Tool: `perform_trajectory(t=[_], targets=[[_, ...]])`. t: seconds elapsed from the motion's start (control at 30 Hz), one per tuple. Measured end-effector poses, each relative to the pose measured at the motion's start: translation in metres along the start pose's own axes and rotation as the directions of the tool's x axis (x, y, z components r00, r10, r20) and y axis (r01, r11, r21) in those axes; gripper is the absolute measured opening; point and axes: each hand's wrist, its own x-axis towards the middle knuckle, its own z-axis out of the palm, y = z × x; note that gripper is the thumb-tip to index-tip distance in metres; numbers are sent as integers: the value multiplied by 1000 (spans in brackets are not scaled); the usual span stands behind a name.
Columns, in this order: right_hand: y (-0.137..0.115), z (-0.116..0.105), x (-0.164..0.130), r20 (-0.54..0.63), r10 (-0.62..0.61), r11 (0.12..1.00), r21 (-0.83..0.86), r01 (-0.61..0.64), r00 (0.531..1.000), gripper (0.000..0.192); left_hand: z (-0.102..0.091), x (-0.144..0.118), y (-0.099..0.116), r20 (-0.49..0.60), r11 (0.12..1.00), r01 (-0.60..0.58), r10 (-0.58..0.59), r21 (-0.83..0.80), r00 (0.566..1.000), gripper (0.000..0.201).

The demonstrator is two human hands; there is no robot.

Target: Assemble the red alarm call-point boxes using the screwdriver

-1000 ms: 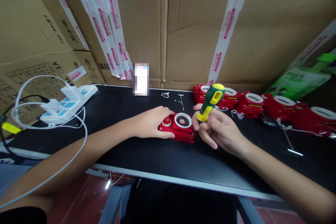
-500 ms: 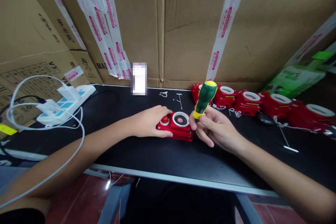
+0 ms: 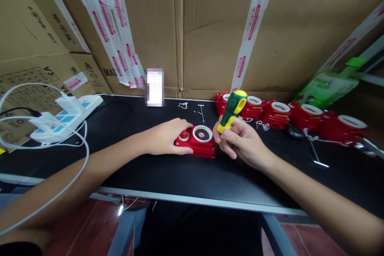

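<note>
A red box (image 3: 200, 150) with a white ring round a dark disc and a red button lies on the black table in the head view. Wrapped over its left end is my left hand (image 3: 168, 138), thumb on the near side and fingers on the far side. My right hand (image 3: 240, 136) grips a screwdriver (image 3: 234, 108) by its green and yellow handle, held upright and tilted a little to the right. The hand is at the right end of the box. Fingers hide the screwdriver's shaft and tip, so I cannot tell whether it touches a screw.
Several similar red boxes (image 3: 277, 114) line the back right, with a T-handled tool (image 3: 316, 154) nearby. Another small T-shaped tool (image 3: 201, 113) lies behind my box. A power strip (image 3: 69, 118) with white cables is at left. Cardboard (image 3: 210, 28) walls the back; a green bottle (image 3: 328, 86) stands right.
The whole view has shifted slightly. My right hand has turned the screwdriver, and its handle now shows a yellow side. The left hand keeps its hold on the red box.
</note>
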Motion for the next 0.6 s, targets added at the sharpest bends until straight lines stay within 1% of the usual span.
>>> perform_trajectory(t=[0.07, 0.23, 0.4, 0.6], targets=[[-1, 1, -1, 5, 0, 1000, 4, 0, 1000, 23, 0, 0, 0, -4, 1000, -2, 2, 2, 1000, 70], [-3, 4, -4, 15, 14, 1000, -5, -14, 1000, 29, -2, 0, 4, 13, 999, 32, -32, -12, 999, 70], [-4, 4, -6, -11, 10, 1000, 12, -10, 1000, 28, -4, 1, 6, 42, 998, 51, -50, -23, 998, 70], [-8, 4, -7, -40, -8, 999, 35, 10, 999, 29, -4, 1, 5, 46, 999, 50, -49, -19, 998, 69]])
